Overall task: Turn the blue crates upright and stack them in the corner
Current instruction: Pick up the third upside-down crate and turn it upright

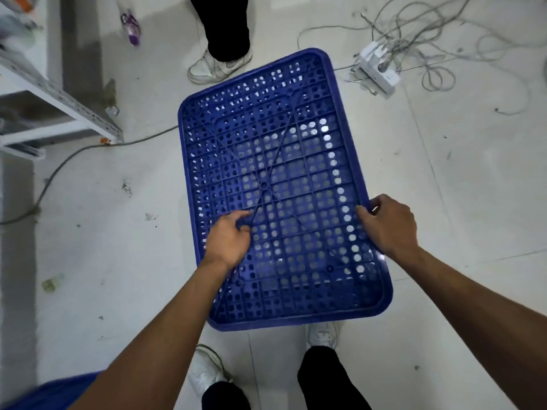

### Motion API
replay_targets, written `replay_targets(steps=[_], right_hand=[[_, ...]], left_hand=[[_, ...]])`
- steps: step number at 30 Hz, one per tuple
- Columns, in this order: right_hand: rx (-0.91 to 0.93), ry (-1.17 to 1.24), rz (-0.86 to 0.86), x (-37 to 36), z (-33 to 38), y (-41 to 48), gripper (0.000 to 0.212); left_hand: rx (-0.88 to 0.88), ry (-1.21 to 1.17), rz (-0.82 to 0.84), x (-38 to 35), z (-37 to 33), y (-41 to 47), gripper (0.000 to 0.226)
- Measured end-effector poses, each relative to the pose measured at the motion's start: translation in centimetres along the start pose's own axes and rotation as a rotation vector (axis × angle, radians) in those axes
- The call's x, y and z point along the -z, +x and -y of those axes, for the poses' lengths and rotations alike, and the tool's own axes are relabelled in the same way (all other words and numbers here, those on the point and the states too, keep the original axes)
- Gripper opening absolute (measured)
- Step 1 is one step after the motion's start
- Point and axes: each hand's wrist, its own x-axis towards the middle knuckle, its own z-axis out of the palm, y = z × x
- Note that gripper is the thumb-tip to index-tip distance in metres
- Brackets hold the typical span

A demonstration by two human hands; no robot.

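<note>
Pale floor [103, 232] under cables [414, 25], power strip [379, 66].

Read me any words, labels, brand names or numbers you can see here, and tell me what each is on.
No text here can be read.
Purple label on the bottle: too blurred to read.
White power strip: no legible marking.
Base of the blue crate: no lettering shows.

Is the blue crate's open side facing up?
No: the crate shows its ribbed, perforated underside to the camera while the right hand grips its edge.
</note>
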Motion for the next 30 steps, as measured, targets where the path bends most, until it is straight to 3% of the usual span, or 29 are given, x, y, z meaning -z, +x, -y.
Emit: replay_targets(steps=[5, 11, 19, 23, 27, 30], right_hand=[[0.162, 0.071, -0.028, 0.5, 4.6, -4.3, 0.028], [0.292, 0.128, -0.018, -1.7, 10.6, -8.8, 0.032], [0.410, 0.323, 0.228, -4.9, 17.6, -13.6, 0.024], [0.511, 0.269, 0.279, -7.3, 20.7, -15.5, 0.024], [0.611, 0.137, 0.133, -9.7, 22.5, -16.2, 0.022], [0.532, 0.083, -0.001, -10.8, 22.6, -15.0, 0.037]], left_hand=[[-0.169, -0.020, 0.153, 0.8, -3.4, -3.9, 0.027], [-0.280, -0.146, 0.094, 3.7, -3.5, -6.6, 0.025], [-0.169, -0.231, -0.040, 8.2, 2.0, -6.6, 0.044], [-0.114, -0.087, -0.179, 10.9, 5.8, -7.2, 0.051], [-0.054, 0.177, -0.279, 13.6, 10.9, -6.8, 0.044], [0.144, 0.173, -0.278, 15.9, 15.6, -5.4, 0.033]])
